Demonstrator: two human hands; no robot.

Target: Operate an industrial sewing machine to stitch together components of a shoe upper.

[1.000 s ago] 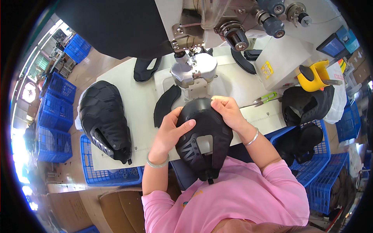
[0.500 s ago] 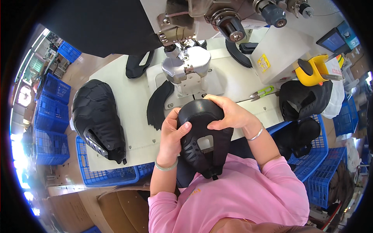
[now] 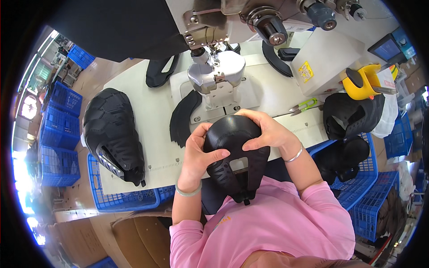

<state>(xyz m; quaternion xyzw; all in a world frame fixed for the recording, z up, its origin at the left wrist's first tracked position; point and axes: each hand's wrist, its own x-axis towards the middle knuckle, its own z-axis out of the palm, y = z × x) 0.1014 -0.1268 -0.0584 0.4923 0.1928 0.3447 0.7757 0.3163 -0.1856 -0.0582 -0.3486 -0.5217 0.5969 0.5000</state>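
Note:
Between both hands I hold a black shoe upper [image 3: 236,134], its rounded toe toward the sewing machine and its heel against my pink shirt. My left hand [image 3: 199,154] grips the left side, thumb lying on top near the toe seam. On the right side my right hand [image 3: 263,132] is closed round the toe edge, thumb pressed on top. Their other fingers are partly hidden beneath. Just beyond the toe stands the sewing machine's metal post [image 3: 217,78]. Left of it lies a fanned stack of curved black pieces [image 3: 184,117].
A pile of black uppers [image 3: 109,134] lies on the table's left; more uppers [image 3: 351,114] sit at the right. Green-handled thread snips [image 3: 305,105] and a yellow holder [image 3: 361,85] are on the right. Blue crates [image 3: 123,202] stand below the table edge.
My left thumb has slid right across the top of the upper. The upper is tilted slightly, showing more of its toe. The view has shifted slightly.

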